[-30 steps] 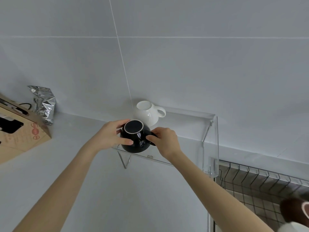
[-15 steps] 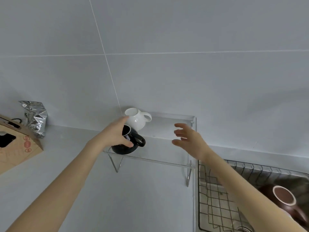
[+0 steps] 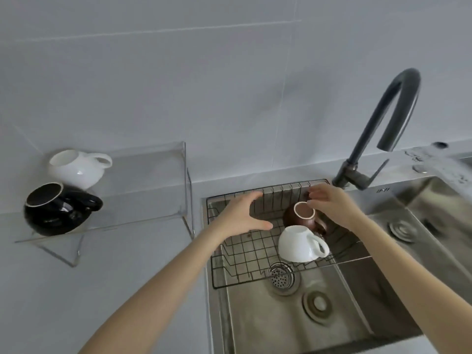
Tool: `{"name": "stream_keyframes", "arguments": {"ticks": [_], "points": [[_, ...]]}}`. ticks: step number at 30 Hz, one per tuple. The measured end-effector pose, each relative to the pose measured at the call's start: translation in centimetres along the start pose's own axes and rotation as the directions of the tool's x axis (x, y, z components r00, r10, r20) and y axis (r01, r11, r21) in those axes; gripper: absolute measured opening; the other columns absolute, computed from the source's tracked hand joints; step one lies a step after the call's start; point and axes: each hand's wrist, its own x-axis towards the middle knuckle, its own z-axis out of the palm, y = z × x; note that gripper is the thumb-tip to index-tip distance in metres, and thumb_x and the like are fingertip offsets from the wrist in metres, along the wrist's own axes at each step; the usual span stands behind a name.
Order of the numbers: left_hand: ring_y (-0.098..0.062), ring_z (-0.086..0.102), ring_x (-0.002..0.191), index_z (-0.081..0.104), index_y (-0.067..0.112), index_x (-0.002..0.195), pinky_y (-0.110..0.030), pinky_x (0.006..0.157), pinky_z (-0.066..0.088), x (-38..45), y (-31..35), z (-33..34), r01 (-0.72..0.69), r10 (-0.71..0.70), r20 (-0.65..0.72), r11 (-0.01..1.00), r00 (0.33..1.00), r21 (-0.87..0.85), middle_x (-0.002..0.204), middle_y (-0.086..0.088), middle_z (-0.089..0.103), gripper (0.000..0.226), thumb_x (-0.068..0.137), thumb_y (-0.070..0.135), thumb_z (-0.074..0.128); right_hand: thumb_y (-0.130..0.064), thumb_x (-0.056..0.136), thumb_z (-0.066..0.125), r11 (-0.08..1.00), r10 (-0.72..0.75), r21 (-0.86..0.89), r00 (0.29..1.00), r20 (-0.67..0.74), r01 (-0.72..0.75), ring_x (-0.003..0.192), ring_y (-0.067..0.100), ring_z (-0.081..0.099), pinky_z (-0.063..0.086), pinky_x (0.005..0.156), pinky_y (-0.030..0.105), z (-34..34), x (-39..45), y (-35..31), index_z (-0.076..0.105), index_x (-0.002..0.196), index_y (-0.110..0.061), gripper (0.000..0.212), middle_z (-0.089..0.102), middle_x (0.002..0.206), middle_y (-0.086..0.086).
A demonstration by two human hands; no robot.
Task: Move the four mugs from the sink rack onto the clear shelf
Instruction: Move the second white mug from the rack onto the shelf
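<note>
A black mug (image 3: 55,210) and a white mug (image 3: 76,169) stand on the clear shelf (image 3: 143,190) at the left. In the wire sink rack (image 3: 245,254) a brown mug (image 3: 300,217) sits base-up, and a white mug (image 3: 298,242) lies base-up in front of it. My left hand (image 3: 242,215) hovers open over the rack, left of the brown mug. My right hand (image 3: 329,203) is over the brown mug with its fingers spread, at the mug's base rim; it holds nothing.
A dark curved faucet (image 3: 383,118) rises behind the steel sink (image 3: 357,302). The sink drain (image 3: 281,277) lies under the rack's front edge. Grey countertop (image 3: 102,290) runs below the shelf, against a tiled wall.
My left hand let go of the black mug, which now stands on the shelf. Both hands and my view moved right, from the shelf to the sink rack.
</note>
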Motion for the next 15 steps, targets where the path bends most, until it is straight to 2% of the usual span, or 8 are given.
{"name": "stream_keyframes", "arguments": {"ticks": [5, 7, 8, 9, 11, 12, 13, 15], "points": [[-0.021, 0.041, 0.132, 0.036, 0.013, 0.136, -0.032, 0.105, 0.033, 3.1, -1.7, 6.3, 0.163, -0.143, 0.194, 0.983, 0.971, -0.090, 0.144, -0.008, 0.042, 0.078, 0.070, 0.032, 0.073, -0.024, 0.078, 0.068, 0.981, 0.186, -0.066, 0.979, 0.084, -0.181, 0.101, 0.026, 0.061, 0.048, 0.091, 0.038, 0.8, -1.0, 4.6, 0.066, 0.105, -0.008, 0.031, 0.068, 0.102, 0.010], [-0.023, 0.050, 0.117, 0.055, 0.018, 0.113, -0.033, 0.098, 0.037, 3.9, -2.8, 8.0, 0.254, -0.209, 0.239, 0.951, 0.948, -0.175, 0.119, -0.002, 0.058, 0.048, 0.070, 0.031, 0.073, -0.025, 0.078, 0.067, 0.970, 0.235, -0.098, 0.963, 0.129, -0.224, 0.097, 0.026, 0.062, 0.048, 0.084, 0.037, 1.7, -1.8, 5.5, 0.068, 0.098, -0.006, 0.027, 0.069, 0.098, 0.012], [-0.022, 0.053, 0.107, 0.059, 0.024, 0.095, -0.033, 0.096, 0.039, 4.2, -3.1, 8.8, 0.295, -0.234, 0.263, 0.928, 0.936, -0.226, 0.103, 0.003, 0.060, 0.030, 0.070, 0.029, 0.073, -0.024, 0.078, 0.067, 0.965, 0.251, -0.109, 0.959, 0.134, -0.237, 0.095, 0.027, 0.062, 0.049, 0.083, 0.038, 2.1, -2.2, 5.9, 0.068, 0.096, -0.003, 0.027, 0.069, 0.097, 0.014], [-0.021, 0.055, 0.103, 0.060, 0.024, 0.089, -0.037, 0.099, 0.043, 4.5, -3.4, 9.6, 0.331, -0.250, 0.283, 0.899, 0.926, -0.288, 0.098, 0.004, 0.061, 0.024, 0.069, 0.026, 0.074, -0.022, 0.078, 0.066, 0.963, 0.257, -0.116, 0.958, 0.128, -0.243, 0.094, 0.029, 0.063, 0.050, 0.083, 0.040, 2.4, -2.4, 6.3, 0.068, 0.094, 0.000, 0.027, 0.070, 0.097, 0.018], [-0.019, 0.059, 0.106, 0.061, 0.015, 0.106, -0.040, 0.101, 0.046, 4.8, -3.7, 10.7, 0.380, -0.277, 0.304, 0.850, 0.912, -0.366, 0.109, -0.003, 0.065, 0.041, 0.067, 0.020, 0.075, -0.018, 0.077, 0.064, 0.963, 0.259, -0.105, 0.960, 0.109, -0.248, 0.094, 0.035, 0.063, 0.052, 0.080, 0.042, 2.9, -2.7, 7.0, 0.068, 0.092, 0.003, 0.026, 0.070, 0.098, 0.023], [-0.019, 0.059, 0.106, 0.058, 0.011, 0.113, -0.039, 0.100, 0.046, 4.9, -3.6, 11.1, 0.380, -0.277, 0.296, 0.840, 0.914, -0.387, 0.113, -0.005, 0.065, 0.049, 0.067, 0.018, 0.075, -0.017, 0.077, 0.063, 0.964, 0.260, -0.087, 0.961, 0.095, -0.252, 0.093, 0.037, 0.063, 0.051, 0.073, 0.039, 3.1, -2.7, 7.2, 0.068, 0.091, 0.003, 0.025, 0.069, 0.097, 0.024], [-0.019, 0.059, 0.106, 0.056, 0.010, 0.115, -0.036, 0.098, 0.047, 5.0, -3.6, 11.4, 0.373, -0.276, 0.279, 0.833, 0.920, -0.408, 0.113, -0.006, 0.064, 0.051, 0.068, 0.015, 0.075, -0.016, 0.077, 0.062, 0.965, 0.258, -0.071, 0.963, 0.083, -0.253, 0.091, 0.038, 0.063, 0.047, 0.067, 0.035, 3.3, -2.6, 7.3, 0.068, 0.089, 0.004, 0.024, 0.069, 0.095, 0.025], [-0.020, 0.059, 0.103, 0.057, 0.009, 0.113, -0.033, 0.094, 0.047, 5.3, -3.6, 11.7, 0.367, -0.277, 0.257, 0.820, 0.926, -0.439, 0.109, -0.007, 0.064, 0.047, 0.069, 0.012, 0.074, -0.014, 0.078, 0.061, 0.967, 0.253, -0.054, 0.965, 0.070, -0.250, 0.082, 0.036, 0.062, 0.041, 0.065, 0.030, 3.4, -2.5, 7.3, 0.069, 0.086, 0.005, 0.022, 0.069, 0.094, 0.026]]}}
